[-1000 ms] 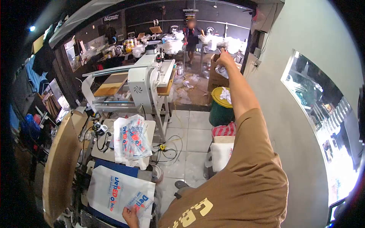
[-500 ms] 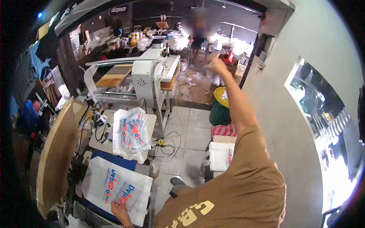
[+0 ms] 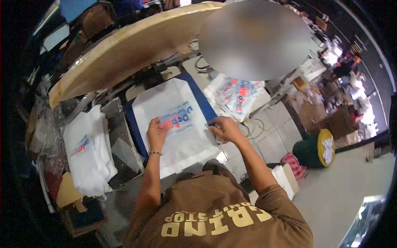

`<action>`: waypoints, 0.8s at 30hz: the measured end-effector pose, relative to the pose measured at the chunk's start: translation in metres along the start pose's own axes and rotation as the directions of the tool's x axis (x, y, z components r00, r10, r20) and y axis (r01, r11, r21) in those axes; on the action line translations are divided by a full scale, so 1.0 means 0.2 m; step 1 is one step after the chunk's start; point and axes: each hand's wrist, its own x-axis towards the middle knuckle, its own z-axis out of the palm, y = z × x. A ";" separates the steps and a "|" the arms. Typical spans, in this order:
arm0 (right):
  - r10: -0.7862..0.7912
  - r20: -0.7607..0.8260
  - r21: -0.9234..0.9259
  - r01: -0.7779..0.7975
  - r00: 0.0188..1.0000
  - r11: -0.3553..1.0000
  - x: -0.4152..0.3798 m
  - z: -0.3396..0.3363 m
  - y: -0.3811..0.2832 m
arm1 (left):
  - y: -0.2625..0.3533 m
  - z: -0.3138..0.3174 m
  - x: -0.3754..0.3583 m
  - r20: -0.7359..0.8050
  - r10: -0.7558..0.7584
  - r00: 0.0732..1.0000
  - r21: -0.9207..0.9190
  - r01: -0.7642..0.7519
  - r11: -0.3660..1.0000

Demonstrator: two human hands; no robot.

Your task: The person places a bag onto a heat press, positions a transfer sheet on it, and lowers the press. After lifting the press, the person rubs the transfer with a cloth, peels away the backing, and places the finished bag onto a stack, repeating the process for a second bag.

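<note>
A white bag (image 3: 188, 151) lies on a blue pad (image 3: 197, 96); the left hand (image 3: 158, 131) pinches film (image 3: 180, 117) lettered "Dep". The right hand's (image 3: 223, 129) grip I cannot tell. The shirt (image 3: 248, 237) reads "GRIND".

Matt white cloth-like bag (image 3: 188, 142), translucent plastic film (image 3: 171, 120), matt blue pad (image 3: 200, 97), smooth tiles (image 3: 276, 122)

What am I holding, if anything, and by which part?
Your left hand is at the left end of the clear film on the white bag; whether it's pinched can't be told. Your right hand is by the bag's right edge, grip unclear.
</note>
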 end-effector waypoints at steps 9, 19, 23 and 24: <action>0.026 0.031 -0.071 -0.024 0.999 0.997 0.21 0.22 -0.06 | 0.20 0.09 -0.02 -0.078 -0.168 0.983 0.077 0.174 0.982; 0.013 0.117 -0.122 0.002 0.993 0.992 0.21 0.17 -0.10 | 0.24 0.06 -0.09 0.121 0.246 0.962 0.476 -0.274 0.836; -0.043 0.072 -0.139 0.053 0.997 0.989 0.21 0.21 -0.07 | 0.24 0.06 -0.10 0.165 0.192 0.967 0.477 -0.248 0.843; -0.039 0.050 -0.145 0.046 0.998 0.988 0.21 0.21 -0.08 | 0.25 0.06 -0.09 0.165 0.189 0.968 0.486 -0.246 0.839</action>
